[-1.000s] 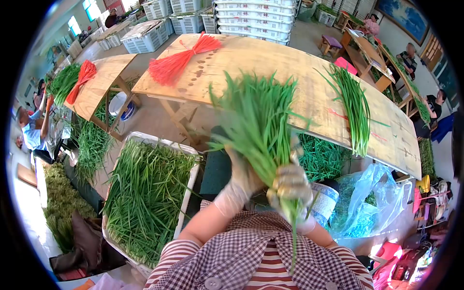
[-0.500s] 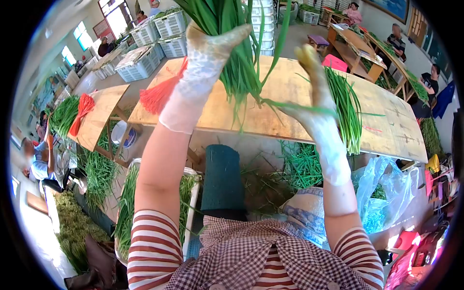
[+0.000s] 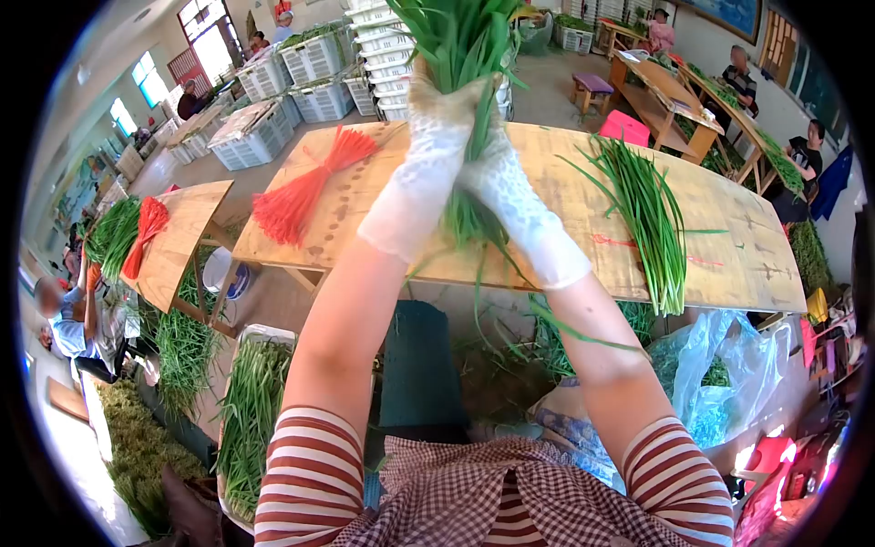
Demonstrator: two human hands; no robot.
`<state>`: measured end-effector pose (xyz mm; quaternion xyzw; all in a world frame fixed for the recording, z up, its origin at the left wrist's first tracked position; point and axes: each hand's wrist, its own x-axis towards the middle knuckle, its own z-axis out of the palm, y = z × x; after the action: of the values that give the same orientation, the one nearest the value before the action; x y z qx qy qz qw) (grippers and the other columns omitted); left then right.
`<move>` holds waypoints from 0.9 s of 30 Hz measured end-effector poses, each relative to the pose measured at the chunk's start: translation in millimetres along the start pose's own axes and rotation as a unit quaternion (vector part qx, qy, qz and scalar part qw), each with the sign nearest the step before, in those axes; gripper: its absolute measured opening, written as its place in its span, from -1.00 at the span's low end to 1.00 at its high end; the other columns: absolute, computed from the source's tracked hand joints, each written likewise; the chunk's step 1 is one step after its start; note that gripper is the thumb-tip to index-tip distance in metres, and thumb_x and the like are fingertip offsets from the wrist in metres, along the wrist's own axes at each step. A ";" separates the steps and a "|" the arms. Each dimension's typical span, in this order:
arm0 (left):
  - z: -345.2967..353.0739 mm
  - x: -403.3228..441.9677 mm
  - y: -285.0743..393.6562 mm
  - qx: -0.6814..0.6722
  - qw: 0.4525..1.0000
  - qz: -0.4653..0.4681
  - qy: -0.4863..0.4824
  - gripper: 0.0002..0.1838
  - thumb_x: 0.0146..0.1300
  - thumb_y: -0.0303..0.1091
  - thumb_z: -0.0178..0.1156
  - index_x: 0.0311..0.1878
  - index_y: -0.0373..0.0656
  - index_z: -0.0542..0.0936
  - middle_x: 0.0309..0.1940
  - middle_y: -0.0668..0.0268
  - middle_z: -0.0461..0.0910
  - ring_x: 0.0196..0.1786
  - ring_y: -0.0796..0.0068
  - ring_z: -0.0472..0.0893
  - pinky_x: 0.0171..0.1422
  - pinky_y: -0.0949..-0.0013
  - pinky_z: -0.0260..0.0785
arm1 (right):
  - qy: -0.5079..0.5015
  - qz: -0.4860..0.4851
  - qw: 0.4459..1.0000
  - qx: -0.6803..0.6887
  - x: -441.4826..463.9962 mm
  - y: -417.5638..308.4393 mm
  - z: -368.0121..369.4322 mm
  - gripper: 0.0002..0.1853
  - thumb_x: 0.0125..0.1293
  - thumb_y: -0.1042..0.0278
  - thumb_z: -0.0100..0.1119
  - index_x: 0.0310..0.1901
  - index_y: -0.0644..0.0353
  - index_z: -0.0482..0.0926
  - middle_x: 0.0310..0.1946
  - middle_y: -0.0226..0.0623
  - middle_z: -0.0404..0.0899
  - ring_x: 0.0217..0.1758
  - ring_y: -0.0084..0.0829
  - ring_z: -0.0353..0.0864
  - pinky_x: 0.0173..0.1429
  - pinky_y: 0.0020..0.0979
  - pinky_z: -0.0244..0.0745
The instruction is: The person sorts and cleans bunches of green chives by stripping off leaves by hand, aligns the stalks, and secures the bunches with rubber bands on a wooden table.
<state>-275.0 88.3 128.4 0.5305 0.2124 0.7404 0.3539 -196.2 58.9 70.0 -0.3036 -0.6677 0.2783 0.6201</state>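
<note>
A bunch of long flat-leaved chives (image 3: 469,46) is held upright over the wooden table, its lower ends hanging below my hands. My left hand (image 3: 445,108), in a stained whitish glove, is closed round the bunch. My right hand (image 3: 492,159), gloved the same way, is closed on the bunch just beside and below the left; its fingers are partly hidden and blurred. A second, loose pile of chives (image 3: 647,219) lies on the table to the right. To the left lies a bundle of red ties (image 3: 314,187), pinched in at its middle.
The wooden table (image 3: 747,255) spans in front of me. A white crate (image 3: 269,335) of greens stands at lower left, with a clear plastic bag (image 3: 729,365) at lower right. Stacked white crates (image 3: 314,59) stand behind. Other people sit at tables on both sides.
My right hand has moved left from its open position over the table and closed on the bunch. A loose leaf it trailed has dropped toward my right forearm.
</note>
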 end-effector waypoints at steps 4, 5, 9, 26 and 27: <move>-8.0 0.1 37.9 -0.105 0.993 -0.016 -0.052 -0.57 0.21 -0.35 0.29 0.13 -0.21 0.47 0.03 0.16 0.60 0.16 0.27 0.54 0.36 0.20 0.26 | 0.009 0.097 0.990 0.100 8.0 -9.5 -11.2 -0.50 0.06 0.43 0.44 0.05 0.33 0.51 -0.27 -0.27 0.67 -0.15 -0.35 0.65 0.05 -0.38 0.55; -18.3 -7.3 55.4 -0.194 0.981 -0.027 0.001 -0.59 0.27 -0.24 0.23 0.13 -0.19 0.47 0.15 0.12 0.51 0.27 0.18 0.44 0.43 0.11 0.14 | -0.002 0.143 0.980 0.142 4.3 -30.8 -20.4 -0.56 0.06 0.45 0.43 0.01 0.29 0.54 -0.27 -0.29 0.68 -0.21 -0.40 0.66 -0.04 -0.41 0.57; -118.2 -43.0 69.7 0.017 0.989 -0.131 -0.066 -0.44 0.43 -0.08 -0.03 0.31 -0.33 0.34 0.37 0.00 0.30 0.42 0.11 0.29 0.54 0.07 0.02 | -0.047 0.313 0.924 0.216 -41.9 -109.3 -68.7 -0.56 0.03 0.46 0.45 -0.02 0.28 0.57 -0.20 -0.25 0.68 -0.19 -0.46 0.66 -0.06 -0.43 0.57; -100.7 -227.1 124.3 -0.150 0.987 -0.050 0.009 -0.67 0.11 -0.42 0.19 -0.02 -0.26 0.56 -0.27 0.24 0.55 -0.02 0.35 0.58 0.28 0.20 0.36 | 0.094 0.317 0.918 0.218 -256.4 -69.1 -117.8 -0.41 0.31 0.03 0.23 0.30 0.11 0.40 0.11 -0.21 0.55 0.16 -0.32 0.53 0.24 -0.25 0.47; -99.4 -241.7 124.5 -0.116 0.988 -0.081 0.063 -0.65 0.12 -0.44 0.17 0.02 -0.24 0.54 -0.22 0.23 0.55 0.01 0.34 0.58 0.32 0.18 0.35 | 0.111 0.390 0.878 0.254 -272.7 -56.4 -127.2 -0.39 0.32 0.00 0.21 0.32 0.11 0.36 0.11 -0.22 0.55 0.15 -0.33 0.54 0.21 -0.26 0.50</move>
<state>-360.1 -168.9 26.3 0.4191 0.1895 0.7610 0.4575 -60.1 -183.8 -57.9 -0.4008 -0.3284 0.6222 0.5869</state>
